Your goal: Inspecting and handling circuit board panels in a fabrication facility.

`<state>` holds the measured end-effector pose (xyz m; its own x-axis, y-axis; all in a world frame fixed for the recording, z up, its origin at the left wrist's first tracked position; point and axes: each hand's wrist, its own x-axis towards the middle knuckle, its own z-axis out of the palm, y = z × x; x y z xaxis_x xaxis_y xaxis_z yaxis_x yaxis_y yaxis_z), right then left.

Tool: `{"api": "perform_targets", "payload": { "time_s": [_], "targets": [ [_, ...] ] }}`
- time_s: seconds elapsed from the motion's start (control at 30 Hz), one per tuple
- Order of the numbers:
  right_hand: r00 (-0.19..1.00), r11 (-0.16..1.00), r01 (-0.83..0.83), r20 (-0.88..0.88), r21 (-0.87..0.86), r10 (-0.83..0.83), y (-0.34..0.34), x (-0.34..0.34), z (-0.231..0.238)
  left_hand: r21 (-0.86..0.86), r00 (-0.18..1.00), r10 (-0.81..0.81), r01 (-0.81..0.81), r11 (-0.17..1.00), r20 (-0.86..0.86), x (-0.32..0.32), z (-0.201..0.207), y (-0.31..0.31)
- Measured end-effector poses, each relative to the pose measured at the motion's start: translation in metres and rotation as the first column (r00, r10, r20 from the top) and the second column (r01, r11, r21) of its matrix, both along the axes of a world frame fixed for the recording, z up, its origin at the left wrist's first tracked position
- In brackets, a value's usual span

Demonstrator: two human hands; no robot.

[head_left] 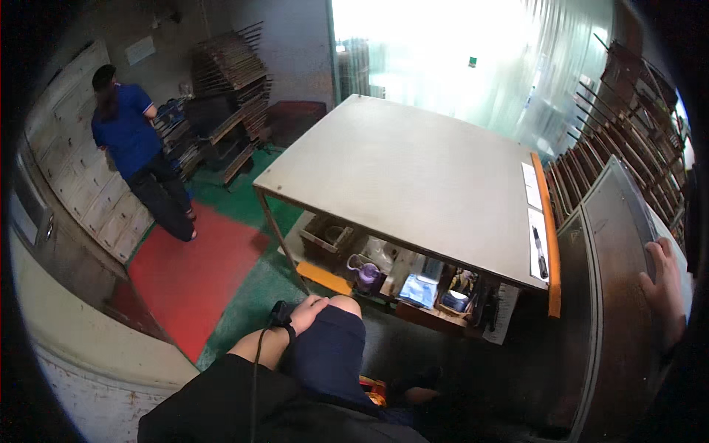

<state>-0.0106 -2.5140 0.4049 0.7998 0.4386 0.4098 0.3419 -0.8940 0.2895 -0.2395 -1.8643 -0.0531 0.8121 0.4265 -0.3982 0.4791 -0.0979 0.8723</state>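
My left hand (309,314) lies flat on my knee, over dark blue shorts (325,354), with nothing in it. A small black device (281,314) is strapped at that wrist, and a black cable runs along the forearm. At the far right, my right hand (667,288) rests against the upper edge of a dark framed panel (624,295), thumb apart from the fingers. Beside that hand a pale sheet-like surface shows in part. Between my hands stands a large grey-topped table (399,177).
White papers (530,184) and a black pen (540,249) lie by the table's orange edge strip (546,221). A lower shelf holds a purple jug (365,275), a blue packet (419,290) and boxes. Racks (628,125) stand right; a person in blue (133,140) faces lockers (70,148) at left.
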Motion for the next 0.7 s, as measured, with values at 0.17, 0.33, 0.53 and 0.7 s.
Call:
{"api": "perform_targets", "payload": {
  "time_s": [0.17,0.33,0.53,0.7],
  "targets": [
    [1.0,0.998,0.029,0.009,-0.052,-0.029,-0.003,0.001,0.006,0.077,0.997,0.078,-0.079,0.994,0.013,-0.012,-0.003,-0.005],
    [0.997,0.994,0.074,0.023,-0.085,-0.072,-0.008,0.005,0.001,0.124,0.992,0.127,-0.126,0.984,0.003,-0.011,0.001,-0.012],
    [0.994,0.992,0.062,0.098,-0.111,-0.051,-0.011,0.006,-0.005,0.294,0.997,0.068,-0.053,0.954,-0.04,-0.01,0.001,-0.009],
    [0.992,0.985,0.114,0.074,-0.131,-0.105,-0.008,0.002,-0.001,0.596,0.997,-0.063,0.018,0.803,0.054,0.008,0.02,-0.019]
  ]
}}
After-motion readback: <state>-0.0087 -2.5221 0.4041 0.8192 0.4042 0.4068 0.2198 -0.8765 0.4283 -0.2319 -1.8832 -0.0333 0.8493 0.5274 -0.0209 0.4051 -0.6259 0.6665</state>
